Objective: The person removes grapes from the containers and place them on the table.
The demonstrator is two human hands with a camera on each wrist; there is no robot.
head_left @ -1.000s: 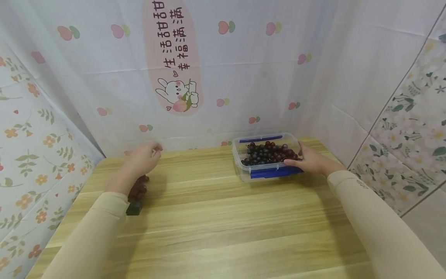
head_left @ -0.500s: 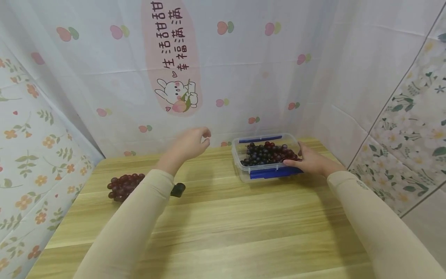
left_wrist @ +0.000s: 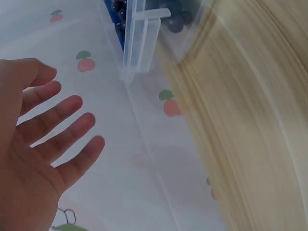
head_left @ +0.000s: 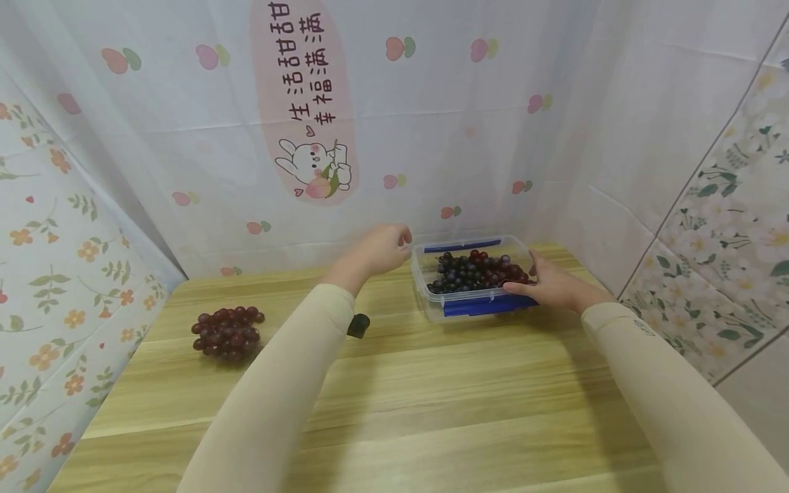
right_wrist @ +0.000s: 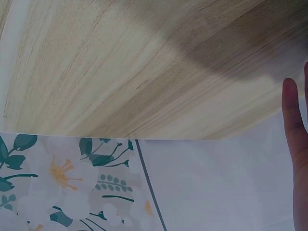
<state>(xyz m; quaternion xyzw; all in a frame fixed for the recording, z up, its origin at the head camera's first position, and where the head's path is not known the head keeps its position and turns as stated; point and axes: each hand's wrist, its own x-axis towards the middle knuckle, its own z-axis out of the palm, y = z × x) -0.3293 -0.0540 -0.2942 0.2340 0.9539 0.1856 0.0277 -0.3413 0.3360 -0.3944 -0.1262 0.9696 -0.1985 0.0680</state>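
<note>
A clear plastic food container (head_left: pixel 434 308) with blue side clips stands at the back right of the table. In it lie dark grapes (head_left: pixel 459 272) and red grapes (head_left: pixel 505 274). My right hand (head_left: pixel 551 284) holds the container's right end, thumb over the front rim; in the right wrist view only some of its fingers (right_wrist: pixel 292 115) show. My left hand (head_left: pixel 382 248) hovers just left of the container, apart from it. The left wrist view shows its fingers (left_wrist: pixel 79 127) spread, relaxed and holding nothing. Away to the left, a bunch of red grapes (head_left: pixel 227 334) rests on the table.
The wood-grain table (head_left: pixel 444 397) meets a printed cloth wall (head_left: pixel 493 157) at the back. Flowered cloth (head_left: pixel 61 294) covers the left side, and more cloth hangs at the right. A small black device (head_left: pixel 359 326) sits at my left wrist.
My left hand has moved right, from above the red grape bunch to beside the container, uncovering the bunch. My right hand and the container have stayed in place.
</note>
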